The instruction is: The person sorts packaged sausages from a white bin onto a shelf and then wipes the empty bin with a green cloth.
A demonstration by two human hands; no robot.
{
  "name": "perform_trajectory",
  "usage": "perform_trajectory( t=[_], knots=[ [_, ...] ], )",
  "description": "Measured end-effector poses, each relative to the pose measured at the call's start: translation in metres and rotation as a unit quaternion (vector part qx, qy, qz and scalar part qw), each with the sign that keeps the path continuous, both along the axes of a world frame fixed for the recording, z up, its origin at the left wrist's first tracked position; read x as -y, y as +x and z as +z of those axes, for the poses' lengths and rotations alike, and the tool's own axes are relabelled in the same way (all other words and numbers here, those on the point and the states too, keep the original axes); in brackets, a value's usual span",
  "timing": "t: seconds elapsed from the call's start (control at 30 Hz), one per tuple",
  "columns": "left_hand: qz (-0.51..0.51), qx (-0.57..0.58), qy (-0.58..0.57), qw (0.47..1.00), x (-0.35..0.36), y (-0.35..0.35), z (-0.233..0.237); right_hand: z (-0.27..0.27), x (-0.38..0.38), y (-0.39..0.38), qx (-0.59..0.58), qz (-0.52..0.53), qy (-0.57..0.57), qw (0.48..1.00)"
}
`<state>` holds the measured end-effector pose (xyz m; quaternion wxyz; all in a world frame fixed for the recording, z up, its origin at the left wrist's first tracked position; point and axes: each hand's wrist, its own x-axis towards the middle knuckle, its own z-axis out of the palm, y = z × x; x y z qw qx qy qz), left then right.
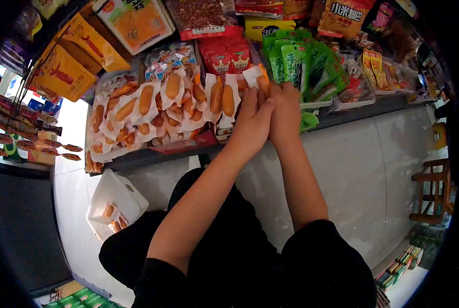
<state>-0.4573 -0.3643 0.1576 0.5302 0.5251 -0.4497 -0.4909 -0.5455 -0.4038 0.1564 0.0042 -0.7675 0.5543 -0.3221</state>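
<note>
A packaged sausage-shaped snack (262, 82) with an orange edge shows just above my two hands, at the right end of a row of similar packs. My left hand (251, 117) has its fingers closed at the pack's lower left. Pressed close beside it, my right hand (285, 110) is closed at the pack's right side; its fingertips are partly hidden. Left of my hands, two more brown snack packs (222, 98) stand upright. Farther left, many white-backed snack packs (145, 100) fill a display box.
Green snack bags (293, 59) stand just right of my hands, with red packets (229, 54) behind. A white bin (134, 197) holding a few snack packs sits on the floor at left. A wooden stool (430, 190) stands far right. Hanging packets (29, 128) line the left.
</note>
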Motion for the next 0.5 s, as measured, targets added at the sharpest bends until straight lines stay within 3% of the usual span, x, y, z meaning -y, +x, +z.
perform_trajectory(
  t=[0.17,0.33,0.47,0.5],
  knots=[
    [-0.012,0.016,-0.048,0.999,-0.006,-0.003,-0.001,-0.001,0.001,-0.001,0.057,-0.041,-0.008,0.998],
    [-0.019,0.14,-0.094,0.986,-0.015,0.0,-0.012,-0.003,0.003,0.001,0.055,-0.045,0.014,0.997],
    [-0.017,0.154,-0.099,0.983,-0.044,0.015,0.007,-0.005,0.003,-0.005,0.093,-0.029,-0.023,0.995],
    [-0.059,0.115,-0.054,0.99,-0.054,0.023,0.009,-0.002,0.001,-0.007,0.091,-0.024,-0.024,0.995]
  ],
)
